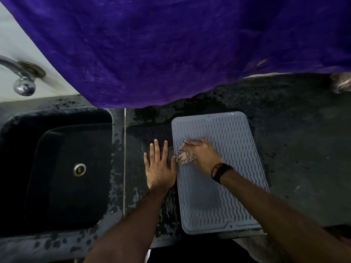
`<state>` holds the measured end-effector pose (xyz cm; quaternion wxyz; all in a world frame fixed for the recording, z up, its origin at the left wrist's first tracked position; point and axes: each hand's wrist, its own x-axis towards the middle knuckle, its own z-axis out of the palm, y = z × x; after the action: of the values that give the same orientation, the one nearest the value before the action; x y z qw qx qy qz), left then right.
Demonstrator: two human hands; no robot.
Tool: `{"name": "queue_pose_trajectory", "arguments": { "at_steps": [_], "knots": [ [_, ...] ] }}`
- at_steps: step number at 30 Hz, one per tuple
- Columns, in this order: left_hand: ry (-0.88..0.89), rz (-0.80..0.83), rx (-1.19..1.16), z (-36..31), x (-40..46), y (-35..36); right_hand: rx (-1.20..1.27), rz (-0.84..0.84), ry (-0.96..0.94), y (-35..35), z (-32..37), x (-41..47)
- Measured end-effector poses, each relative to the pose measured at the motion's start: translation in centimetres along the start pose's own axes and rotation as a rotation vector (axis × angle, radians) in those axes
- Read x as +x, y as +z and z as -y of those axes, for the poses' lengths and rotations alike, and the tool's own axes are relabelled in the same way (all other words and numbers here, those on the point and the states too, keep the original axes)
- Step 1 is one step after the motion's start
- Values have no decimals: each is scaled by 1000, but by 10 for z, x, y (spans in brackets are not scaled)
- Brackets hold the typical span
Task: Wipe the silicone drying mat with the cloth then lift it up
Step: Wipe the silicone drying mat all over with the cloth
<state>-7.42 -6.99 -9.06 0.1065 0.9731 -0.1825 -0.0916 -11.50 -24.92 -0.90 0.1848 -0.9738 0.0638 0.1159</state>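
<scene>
A grey silicone drying mat [224,196] with wavy ridges lies flat on the dark wet counter, right of the sink. My right hand [201,154] holds a small pale patterned cloth [185,157] against the mat near its left edge; the hand is blurred. My left hand [159,166] lies flat on the counter with fingers spread, its thumb touching the mat's left edge.
A dark sink [62,168] with a metal drain sits to the left, and a chrome tap [22,80] is on the wall above it. A large purple cloth [171,44] hangs across the top of the view. The counter [303,139] is wet.
</scene>
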Motion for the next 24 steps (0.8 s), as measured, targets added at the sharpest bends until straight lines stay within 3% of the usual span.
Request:
{"name": "queue_pose_trajectory", "arguments": {
  "at_steps": [4, 9, 21, 24],
  "knots": [
    [-5, 15, -23, -1, -1, -1, 12, -146, 29, -20, -3, 45],
    [-9, 19, -12, -1, 0, -3, -75, -60, 120, -25, -3, 79],
    [0, 2, -18, -2, -2, -4, 1, -41, 42, 13, 3, -35],
    [-3, 6, -8, -2, -1, -4, -21, -10, 18, 7, 0, -26]
  ]
}}
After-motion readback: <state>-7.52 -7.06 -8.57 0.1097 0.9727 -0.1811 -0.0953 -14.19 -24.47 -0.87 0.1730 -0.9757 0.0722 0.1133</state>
